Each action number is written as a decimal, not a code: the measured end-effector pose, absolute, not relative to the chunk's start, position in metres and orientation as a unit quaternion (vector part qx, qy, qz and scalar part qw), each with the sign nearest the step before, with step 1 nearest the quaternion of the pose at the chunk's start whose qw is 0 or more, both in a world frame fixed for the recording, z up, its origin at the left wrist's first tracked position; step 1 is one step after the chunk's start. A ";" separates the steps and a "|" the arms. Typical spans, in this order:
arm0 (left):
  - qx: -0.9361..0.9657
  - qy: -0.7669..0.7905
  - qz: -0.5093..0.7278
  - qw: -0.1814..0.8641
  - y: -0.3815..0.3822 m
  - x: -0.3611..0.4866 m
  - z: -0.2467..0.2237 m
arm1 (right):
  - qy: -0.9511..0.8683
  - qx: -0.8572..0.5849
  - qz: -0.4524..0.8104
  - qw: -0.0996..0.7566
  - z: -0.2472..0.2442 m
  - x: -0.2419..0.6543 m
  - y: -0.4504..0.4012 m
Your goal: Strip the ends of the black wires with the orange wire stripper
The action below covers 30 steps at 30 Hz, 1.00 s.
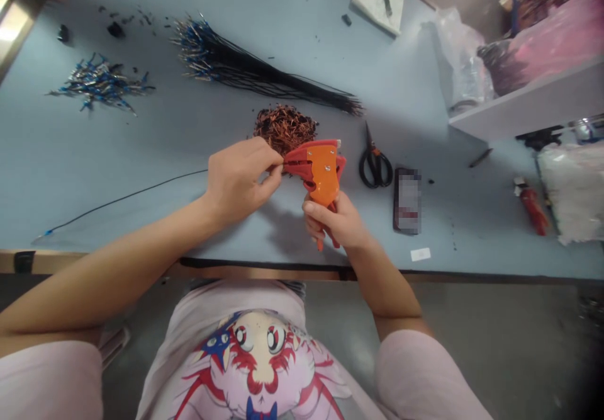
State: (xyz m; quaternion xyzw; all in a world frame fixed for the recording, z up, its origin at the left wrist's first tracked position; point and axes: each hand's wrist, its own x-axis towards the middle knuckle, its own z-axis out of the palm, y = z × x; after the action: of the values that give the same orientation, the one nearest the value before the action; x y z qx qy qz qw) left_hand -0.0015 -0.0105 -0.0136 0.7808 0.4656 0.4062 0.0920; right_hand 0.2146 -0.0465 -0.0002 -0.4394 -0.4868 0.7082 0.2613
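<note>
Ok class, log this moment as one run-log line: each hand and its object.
left hand: black wire at jaws | right hand: orange wire stripper | nearby: copper clippings

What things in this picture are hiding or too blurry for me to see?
All in the head view:
- The wire end in the wire stripper's grip: hidden by the left hand.
- The dark rectangular device: its face is blurred into squares.
- The things on the white shelf: cut off by the top right edge.
</note>
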 end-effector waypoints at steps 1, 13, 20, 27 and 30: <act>0.782 0.468 0.403 0.088 -0.009 -0.002 -0.014 | -0.482 -0.429 0.718 0.263 0.000 0.215 -0.046; 0.769 0.474 0.426 0.049 0.007 -0.012 -0.020 | -0.379 -0.421 0.759 0.321 0.000 0.233 -0.037; 0.693 0.514 0.495 0.105 0.014 -0.019 -0.016 | -0.377 -0.398 0.803 0.234 0.003 0.231 -0.043; 0.653 0.525 0.517 0.174 0.021 -0.021 -0.017 | -0.284 -0.341 0.893 0.077 -0.014 0.209 -0.049; 0.641 0.532 0.521 0.182 0.021 -0.020 -0.017 | -0.271 -0.328 0.899 0.100 -0.013 0.209 -0.048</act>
State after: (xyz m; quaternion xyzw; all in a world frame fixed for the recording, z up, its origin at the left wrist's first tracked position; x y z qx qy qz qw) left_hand -0.0203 0.0214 -0.0174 0.6414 0.5324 0.5213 0.1825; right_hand 0.2087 -0.0477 -0.0131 -0.3282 -0.2707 0.8994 0.1003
